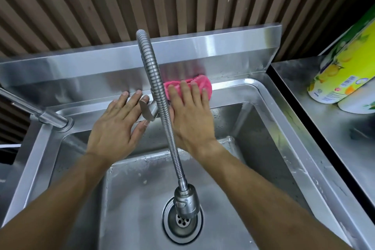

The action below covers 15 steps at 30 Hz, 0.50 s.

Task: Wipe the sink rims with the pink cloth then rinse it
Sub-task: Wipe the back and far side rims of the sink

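A steel sink (269,107) fills the view, with a raised back splash. The pink cloth (204,83) lies bunched on the back rim, right of the tap's base. My right hand (190,115) presses flat on the cloth with straight, spread fingers. My left hand (116,126) rests flat on the back rim to the left of the tap lever (148,110), fingers straight and holding nothing. A flexible ribbed tap hose (156,87) arches between my hands, and its spray head (185,201) hangs over the drain (182,221). No water runs.
A second metal tap (48,117) juts in from the left rim corner. On the steel counter (316,111) to the right lie yellow-green packaged rolls (343,75). A brown slatted wall (142,2) stands behind the sink. Droplets and small scraps dot the basin.
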### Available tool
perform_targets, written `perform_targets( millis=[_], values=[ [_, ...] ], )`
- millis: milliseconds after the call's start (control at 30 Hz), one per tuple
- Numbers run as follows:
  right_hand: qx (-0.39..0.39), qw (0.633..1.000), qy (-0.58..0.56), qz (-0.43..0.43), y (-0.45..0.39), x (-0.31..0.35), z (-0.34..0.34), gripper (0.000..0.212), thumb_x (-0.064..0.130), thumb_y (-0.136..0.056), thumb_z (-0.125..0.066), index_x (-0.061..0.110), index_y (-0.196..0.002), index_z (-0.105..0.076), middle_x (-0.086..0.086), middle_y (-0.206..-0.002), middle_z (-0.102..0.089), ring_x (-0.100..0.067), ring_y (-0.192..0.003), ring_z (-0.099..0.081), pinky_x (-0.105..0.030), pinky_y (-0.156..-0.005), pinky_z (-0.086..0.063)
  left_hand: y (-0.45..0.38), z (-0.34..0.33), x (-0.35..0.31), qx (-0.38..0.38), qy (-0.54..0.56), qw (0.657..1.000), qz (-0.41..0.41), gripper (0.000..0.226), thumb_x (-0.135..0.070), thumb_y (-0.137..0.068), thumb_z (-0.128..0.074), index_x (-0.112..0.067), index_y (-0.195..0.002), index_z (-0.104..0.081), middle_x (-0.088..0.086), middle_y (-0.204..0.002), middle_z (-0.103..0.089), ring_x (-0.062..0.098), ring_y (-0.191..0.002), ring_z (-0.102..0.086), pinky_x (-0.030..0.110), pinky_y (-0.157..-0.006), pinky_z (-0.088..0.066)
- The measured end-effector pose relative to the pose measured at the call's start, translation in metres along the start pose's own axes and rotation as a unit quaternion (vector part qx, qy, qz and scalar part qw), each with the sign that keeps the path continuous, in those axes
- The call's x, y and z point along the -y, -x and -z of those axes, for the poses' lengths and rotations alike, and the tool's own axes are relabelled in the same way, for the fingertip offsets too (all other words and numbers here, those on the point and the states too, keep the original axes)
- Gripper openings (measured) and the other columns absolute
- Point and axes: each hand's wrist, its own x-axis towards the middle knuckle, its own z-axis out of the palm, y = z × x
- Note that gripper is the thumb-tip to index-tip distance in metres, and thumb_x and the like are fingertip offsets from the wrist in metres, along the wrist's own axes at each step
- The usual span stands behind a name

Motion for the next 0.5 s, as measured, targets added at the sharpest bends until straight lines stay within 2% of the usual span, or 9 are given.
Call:
perform_targets(
  millis=[100, 233, 333, 400, 500],
  values=[
    [-0.010, 0.999, 0.011, 0.030, 0.001, -0.036, 0.008, 0.055, 0.041, -0.108, -0.024, 0.021, -0.158, -0.035, -0.011, -0.162, -0.038, -0.033, -0.154, -0.026, -0.055, -0.129, -0.010, 0.001, 0.001, -0.001, 0.007, -0.003, 1.000, -0.001, 0.066, -0.053, -0.105, -0.020, -0.023, -0.164, -0.025, 0.000, -0.169, -0.022, 0.024, -0.159, -0.013, 0.043, -0.129, -0.014],
    [-0.044, 0.996, 0.009, -0.072, 0.004, -0.065, 0.012, 0.052, 0.037, -0.109, -0.030, 0.019, -0.158, -0.036, -0.010, -0.164, -0.035, -0.033, -0.156, -0.020, -0.052, -0.130, -0.007, 0.002, 0.004, -0.003, 0.030, -0.007, 0.999, 0.015, 0.068, -0.055, -0.104, -0.015, -0.025, -0.165, -0.018, 0.002, -0.171, -0.017, 0.025, -0.160, -0.007, 0.043, -0.130, -0.010],
    [-0.048, 0.991, 0.018, -0.120, 0.001, -0.043, 0.008, 0.056, 0.036, -0.108, -0.027, 0.017, -0.160, -0.031, -0.013, -0.168, -0.028, -0.036, -0.158, -0.014, -0.054, -0.130, -0.004, 0.003, 0.003, -0.005, 0.032, -0.019, 0.999, 0.026, 0.067, -0.057, -0.104, -0.012, -0.027, -0.165, -0.013, 0.000, -0.171, -0.014, 0.024, -0.160, -0.004, 0.043, -0.130, -0.009],
    [-0.037, 0.993, 0.027, -0.112, -0.001, -0.029, 0.005, 0.058, 0.038, -0.108, -0.026, 0.014, -0.160, -0.029, -0.017, -0.167, -0.028, -0.041, -0.157, -0.017, -0.057, -0.129, -0.007, 0.004, 0.003, -0.006, 0.022, -0.016, 0.999, 0.029, 0.068, -0.057, -0.104, -0.011, -0.028, -0.165, -0.014, 0.000, -0.170, -0.015, 0.024, -0.159, -0.004, 0.042, -0.130, -0.010],
    [-0.023, 0.998, 0.044, -0.035, 0.001, -0.051, 0.011, 0.057, 0.041, -0.109, -0.024, 0.014, -0.158, -0.031, -0.017, -0.163, -0.033, -0.040, -0.154, -0.024, -0.057, -0.129, -0.011, 0.006, 0.003, -0.011, 0.027, -0.004, 0.999, 0.036, 0.068, -0.059, -0.103, -0.011, -0.031, -0.165, -0.013, -0.003, -0.171, -0.013, 0.021, -0.159, -0.001, 0.039, -0.130, -0.007]
  ],
)
